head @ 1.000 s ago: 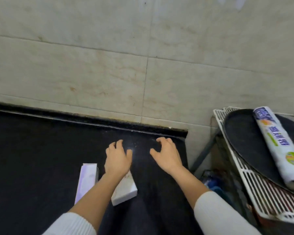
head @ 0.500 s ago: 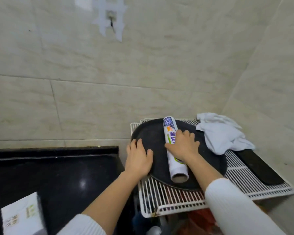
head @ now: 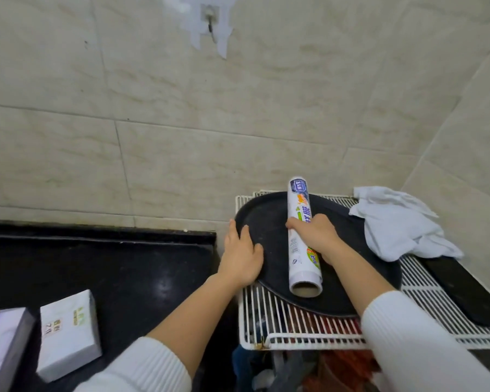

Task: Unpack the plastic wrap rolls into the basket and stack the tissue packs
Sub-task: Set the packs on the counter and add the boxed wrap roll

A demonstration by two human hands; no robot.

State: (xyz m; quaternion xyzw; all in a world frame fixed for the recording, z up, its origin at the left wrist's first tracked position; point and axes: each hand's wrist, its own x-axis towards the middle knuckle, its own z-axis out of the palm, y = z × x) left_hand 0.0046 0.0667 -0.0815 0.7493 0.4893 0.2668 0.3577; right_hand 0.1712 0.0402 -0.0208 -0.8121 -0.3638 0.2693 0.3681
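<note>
A plastic wrap roll (head: 301,241) in a white printed sleeve lies lengthwise on a dark round tray (head: 269,222) that rests on a white wire rack (head: 289,326). My right hand (head: 316,236) is wrapped around the roll's middle. My left hand (head: 241,257) lies flat on the tray's left rim, fingers spread. Two tissue packs sit on the black counter at lower left: a white one (head: 68,333) and a pale purple one (head: 2,343), side by side, not stacked.
A crumpled white cloth (head: 396,222) lies on the rack's back right. A flat black object (head: 467,290) rests at the rack's right edge. Bags and clutter show under the rack. The tiled wall (head: 238,123) carries a hook (head: 211,19).
My view swung right from the counter to the rack. My right hand went from hovering over the counter to gripping the roll, and my left hand came to the tray's rim.
</note>
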